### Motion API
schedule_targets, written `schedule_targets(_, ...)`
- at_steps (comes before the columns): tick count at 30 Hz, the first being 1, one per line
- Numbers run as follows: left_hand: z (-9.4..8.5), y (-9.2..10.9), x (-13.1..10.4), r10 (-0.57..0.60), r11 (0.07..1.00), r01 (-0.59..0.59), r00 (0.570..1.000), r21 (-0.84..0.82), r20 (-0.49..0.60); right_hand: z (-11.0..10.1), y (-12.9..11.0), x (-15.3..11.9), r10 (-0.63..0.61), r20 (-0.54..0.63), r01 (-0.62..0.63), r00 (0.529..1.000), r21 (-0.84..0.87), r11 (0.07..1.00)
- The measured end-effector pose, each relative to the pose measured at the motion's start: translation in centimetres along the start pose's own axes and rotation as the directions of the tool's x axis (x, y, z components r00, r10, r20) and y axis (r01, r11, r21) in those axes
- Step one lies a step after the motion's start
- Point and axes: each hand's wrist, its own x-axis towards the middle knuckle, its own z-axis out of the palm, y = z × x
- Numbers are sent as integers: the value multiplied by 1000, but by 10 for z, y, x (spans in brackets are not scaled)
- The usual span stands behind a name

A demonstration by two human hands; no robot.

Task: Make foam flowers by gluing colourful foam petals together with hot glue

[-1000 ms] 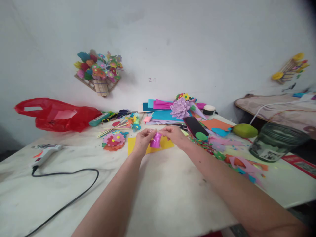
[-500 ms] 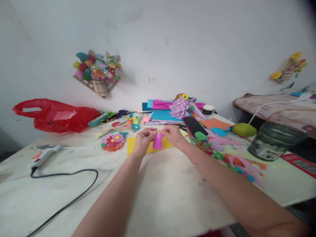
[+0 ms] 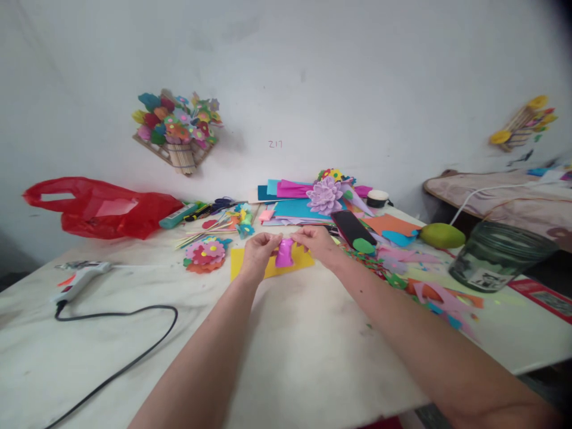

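A small piece of bright purple crepe-like paper (image 3: 285, 254) hangs between my two hands, its top edge pinched at both corners. My left hand (image 3: 260, 253) is closed on its left upper corner, thumb and forefinger together. On the other side, my right hand (image 3: 315, 241) pinches the right upper corner. Beneath and behind it a yellow sheet (image 3: 239, 265) lies flat on the table, partly covered by my hands. To the left of my left hand sits a cluster of cut-out paper flowers (image 3: 206, 254).
At left are a glue gun (image 3: 83, 283) with its black cord and a red plastic bag (image 3: 111, 211). Coloured sheets (image 3: 295, 208), a lilac flower (image 3: 325, 195) and a phone (image 3: 352, 229) lie behind. Paper scraps (image 3: 406, 256), a green mango-like fruit (image 3: 442, 236) and a glass jar (image 3: 496, 256) stand right.
My fingers have drawn slightly apart along the paper's top edge, which now shows wider and more purple between them. The other things have stayed in place.
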Motion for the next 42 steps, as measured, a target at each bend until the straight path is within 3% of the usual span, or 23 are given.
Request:
schedule_targets(5,-1,2,-2,-39,999,40,998,-12,53,4,2,1,-60,-28,59,998,-35,998)
schedule_targets(11,-1,-2,1,-6,1000,5,996,13,86,9,-2,-2,-255,-77,228,964,-257,939)
schedule_targets(14,0,-3,3,11,998,-16,997,54,79,10,-2,-3,-305,-102,252,947,-358,899)
schedule_targets(19,0,0,0,-11,998,8,999,60,37,7,-2,-2,-263,-93,226,960,-292,929)
schedule_targets(24,-3,2,-2,-3,1000,3,999,-1,33,5,0,0,-139,-145,122,980,-116,986)
schedule_targets(30,-3,-2,2,45,999,-45,999,28,2,5,1,0,2,-33,0,999,67,998)
schedule_targets(39,0,-6,5,126,977,-118,991,176,-38,7,-3,-1,-86,-151,74,985,-83,994)
schedule_targets(42,0,-6,4,129,975,-120,991,189,-34,6,-2,-1,-79,-141,68,987,-84,994)
